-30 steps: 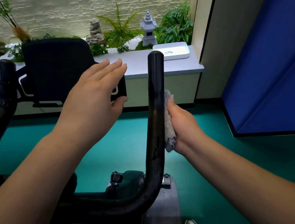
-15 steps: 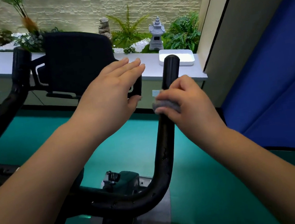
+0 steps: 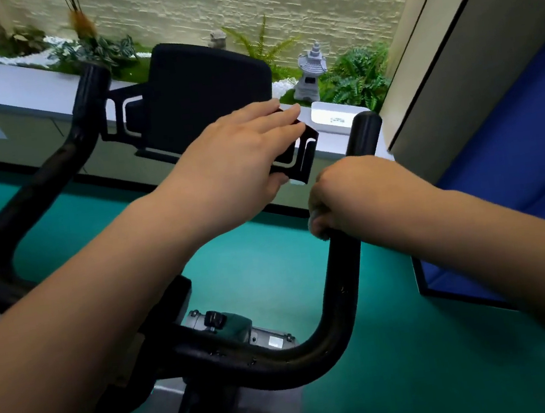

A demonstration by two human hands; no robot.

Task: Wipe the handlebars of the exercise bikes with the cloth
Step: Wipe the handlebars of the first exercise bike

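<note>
My right hand wraps right handlebar, cloth barely showing beneath fingers, for all-round wiping. My left hand flat, open, hovering near console, holding nothing.

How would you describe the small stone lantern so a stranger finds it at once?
Look beyond the bike's black console to the planted bed under the pale brick wall. The stone lantern stands among ferns, behind the white tray: grey, tiered like a pagoda.

The left hand is held flat and raised, its fingers straight. The right hand is curled downward in a closed grip, forearm extended.
</note>
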